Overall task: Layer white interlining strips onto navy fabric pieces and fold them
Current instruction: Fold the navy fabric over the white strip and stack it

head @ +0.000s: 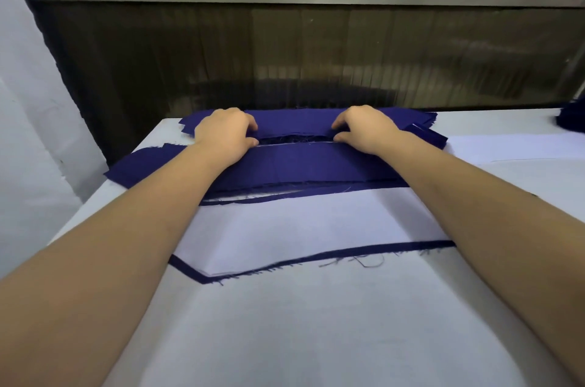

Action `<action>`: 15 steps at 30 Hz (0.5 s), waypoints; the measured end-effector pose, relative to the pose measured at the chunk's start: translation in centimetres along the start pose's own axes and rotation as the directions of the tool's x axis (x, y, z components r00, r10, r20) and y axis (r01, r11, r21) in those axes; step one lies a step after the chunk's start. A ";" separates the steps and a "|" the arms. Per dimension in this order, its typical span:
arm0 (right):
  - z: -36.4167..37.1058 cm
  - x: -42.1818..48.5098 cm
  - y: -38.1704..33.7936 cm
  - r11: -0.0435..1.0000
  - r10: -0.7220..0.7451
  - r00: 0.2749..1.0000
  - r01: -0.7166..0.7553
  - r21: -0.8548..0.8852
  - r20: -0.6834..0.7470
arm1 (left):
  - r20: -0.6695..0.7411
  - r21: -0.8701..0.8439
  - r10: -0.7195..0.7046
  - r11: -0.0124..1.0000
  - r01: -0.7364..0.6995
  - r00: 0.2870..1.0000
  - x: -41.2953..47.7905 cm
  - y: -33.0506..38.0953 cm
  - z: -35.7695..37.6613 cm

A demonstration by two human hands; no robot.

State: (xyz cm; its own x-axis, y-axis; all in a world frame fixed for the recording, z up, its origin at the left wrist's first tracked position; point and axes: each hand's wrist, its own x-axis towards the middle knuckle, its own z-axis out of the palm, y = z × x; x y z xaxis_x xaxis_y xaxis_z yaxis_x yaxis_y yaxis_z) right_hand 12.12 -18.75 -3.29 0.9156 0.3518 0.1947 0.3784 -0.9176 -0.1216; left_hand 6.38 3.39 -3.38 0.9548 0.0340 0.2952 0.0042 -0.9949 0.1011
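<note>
Head view: left hand (224,133) and right hand (364,130), fingers (250,124) curled, pinch the near edge of the navy fabric stack (294,121) at 12 o'clock on the surface (316,333). White interlining strip (300,225) lies on a navy piece (319,257) toward 6 o'clock.

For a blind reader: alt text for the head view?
Left hand and right hand pinch the near edge of a navy piece on the far stack. Nearer lie a second navy stack and a white interlining strip atop navy fabric.

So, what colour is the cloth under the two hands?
Navy blue. The cloth shows best in the head view.
</note>
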 end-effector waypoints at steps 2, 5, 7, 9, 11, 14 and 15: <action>0.3 0.2 0.0 1.000 0.012 0.999 -0.013 -0.025 -0.037 | -0.012 0.016 0.001 1.000 -0.001 1.000 0.0 -0.2 0.3; 1.0 0.1 0.0 0.999 0.020 0.994 -0.023 -0.033 -0.104 | -0.030 0.035 -0.003 0.999 0.004 1.000 0.0 -0.3 0.6; 1.4 -0.1 0.0 1.000 0.016 0.991 -0.018 -0.018 -0.131 | -0.029 0.048 -0.003 0.999 0.005 1.000 0.0 -0.3 0.7; 1.6 -0.2 0.0 1.000 0.007 0.990 -0.008 -0.002 -0.139 | -0.029 0.062 0.002 0.998 0.000 1.000 0.0 -0.3 0.7; 1.7 -0.3 0.1 1.000 0.005 0.988 -0.007 -0.014 -0.153 | -0.038 0.076 0.012 0.997 -0.009 0.999 -0.1 -0.2 0.9; 2.0 -0.3 0.3 0.999 0.007 0.983 -0.014 -0.038 -0.183 | -0.055 0.106 0.029 0.994 -0.023 0.998 0.0 0.0 1.1; 2.0 -0.2 0.2 0.999 0.008 0.983 -0.015 -0.035 -0.184 | -0.054 0.115 0.028 0.993 -0.022 0.998 0.0 0.0 1.1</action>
State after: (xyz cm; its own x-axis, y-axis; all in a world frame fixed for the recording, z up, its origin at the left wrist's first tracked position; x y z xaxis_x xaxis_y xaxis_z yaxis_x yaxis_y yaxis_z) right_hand 12.26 -18.68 -5.30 0.8780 0.3045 0.3692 0.3600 -0.9286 -0.0903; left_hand 6.75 3.33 -4.44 0.9372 0.0107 0.3487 0.0170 -0.9997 -0.0149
